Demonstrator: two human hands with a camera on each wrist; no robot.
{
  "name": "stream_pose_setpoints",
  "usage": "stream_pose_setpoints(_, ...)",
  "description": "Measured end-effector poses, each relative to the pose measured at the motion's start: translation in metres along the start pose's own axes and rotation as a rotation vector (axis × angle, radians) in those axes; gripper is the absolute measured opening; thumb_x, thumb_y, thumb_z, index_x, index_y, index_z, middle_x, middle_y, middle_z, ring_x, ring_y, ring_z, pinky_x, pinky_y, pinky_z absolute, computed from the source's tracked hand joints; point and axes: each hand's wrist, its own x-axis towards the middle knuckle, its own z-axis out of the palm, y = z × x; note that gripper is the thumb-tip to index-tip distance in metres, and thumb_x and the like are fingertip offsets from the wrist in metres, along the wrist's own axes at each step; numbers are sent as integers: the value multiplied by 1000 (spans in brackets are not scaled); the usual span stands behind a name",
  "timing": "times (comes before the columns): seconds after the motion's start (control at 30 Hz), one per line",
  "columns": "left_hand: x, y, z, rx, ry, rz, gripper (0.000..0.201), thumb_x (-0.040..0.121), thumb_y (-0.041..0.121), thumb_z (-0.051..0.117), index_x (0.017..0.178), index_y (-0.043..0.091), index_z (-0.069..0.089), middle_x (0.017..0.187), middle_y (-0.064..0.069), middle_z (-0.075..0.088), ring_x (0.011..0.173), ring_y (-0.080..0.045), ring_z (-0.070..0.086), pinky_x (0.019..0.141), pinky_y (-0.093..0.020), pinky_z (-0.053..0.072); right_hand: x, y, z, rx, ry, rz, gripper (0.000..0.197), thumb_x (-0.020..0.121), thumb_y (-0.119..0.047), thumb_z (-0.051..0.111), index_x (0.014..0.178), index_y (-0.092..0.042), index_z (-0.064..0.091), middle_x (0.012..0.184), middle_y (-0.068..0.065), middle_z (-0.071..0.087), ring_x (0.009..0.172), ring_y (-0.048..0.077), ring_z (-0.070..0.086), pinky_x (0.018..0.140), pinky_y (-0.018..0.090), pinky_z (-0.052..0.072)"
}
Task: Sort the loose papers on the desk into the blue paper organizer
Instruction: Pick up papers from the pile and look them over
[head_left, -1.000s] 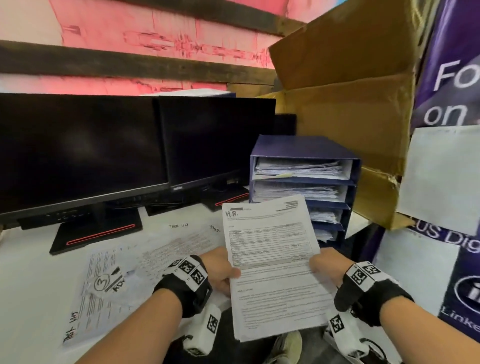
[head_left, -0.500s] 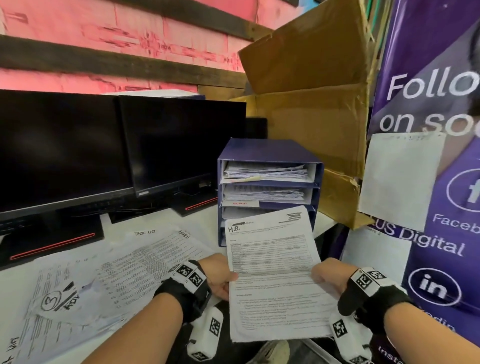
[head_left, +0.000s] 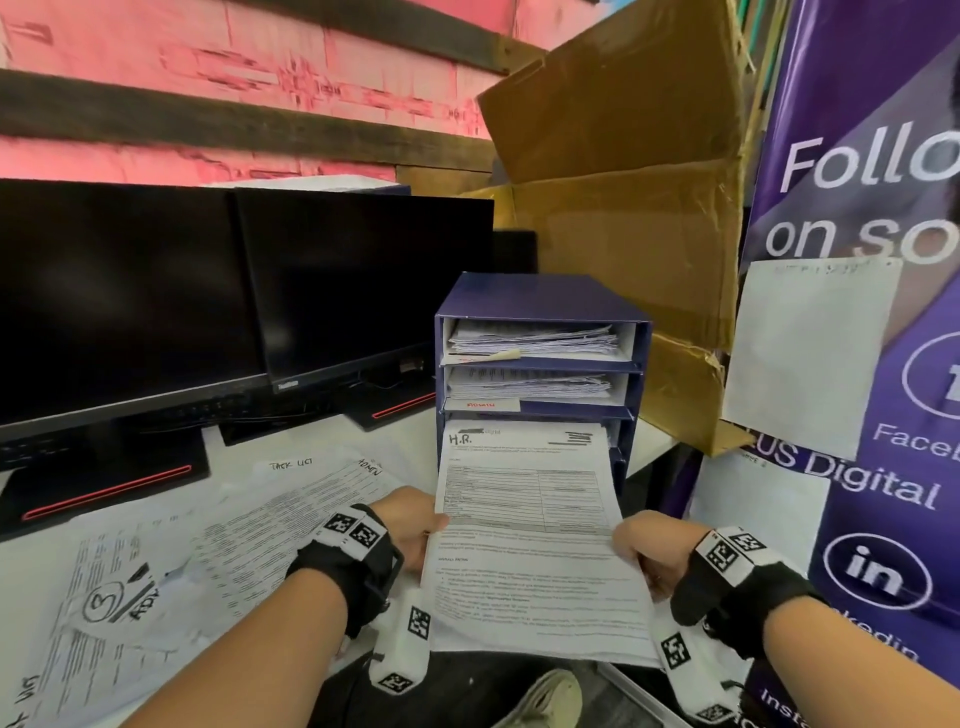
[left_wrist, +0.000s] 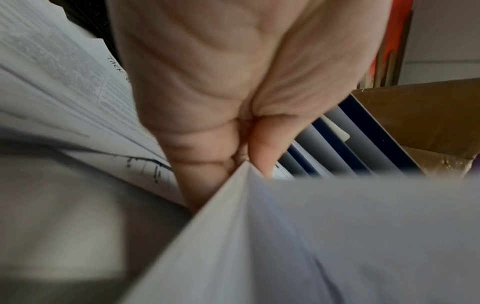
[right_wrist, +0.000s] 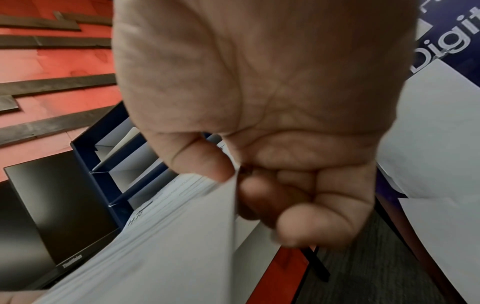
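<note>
So the H.R. paper stack (head_left: 530, 525) is held up in front of the blue paper organizer (head_left: 540, 296), its top edge right at the mouth of the third slot down, the one under the red "ADMIN" label (head_left: 483, 405). Can't tell if it's actually gone into the slot or is just in front of it. Left hand (head_left: 410, 530) has the left edge, grip clamped on it, thumb on top and fingers curled underneath; in the left wrist view the fingers (left_wrist: 207, 160) are tight against the paper's edge. Right hand (head_left: 654, 551) does the same on the right edge, thumb (right_wrist: 205, 162) pressed on the top sheet.

The top two slots of the organizer hold piles of paper. To the left, loose papers (head_left: 218, 545) are spread over the white surface (head_left: 649, 441), one with a circled 3 on it. Two dark monitors (head_left: 358, 280) stand behind those, a cardboard box (head_left: 623, 208) sits behind the organizer, and there's a purple banner (head_left: 878, 467) on the right.
</note>
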Motion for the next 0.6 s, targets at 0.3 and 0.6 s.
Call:
stream_pose_setpoints(0.3, 16, 15, 3, -65, 18, 132, 24, 96, 5, 52, 117, -4, 61, 121, -20, 64, 107, -31, 63, 95, -46, 51, -5, -11, -20, 385, 35, -41, 10, 74, 8, 45, 76, 6, 54, 69, 15, 52, 54, 26, 55, 52, 26, 47)
stream_pose_setpoints(0.6, 32, 43, 8, -37, 283, 187, 37, 94, 18, 56, 118, -9, 57, 108, -18, 66, 93, -28, 61, 93, -42, 52, -6, -22, -23, 275, 68, -163, 10, 94, -11, 54, 100, -9, 61, 80, 14, 58, 56, 20, 49, 41, 22, 46)
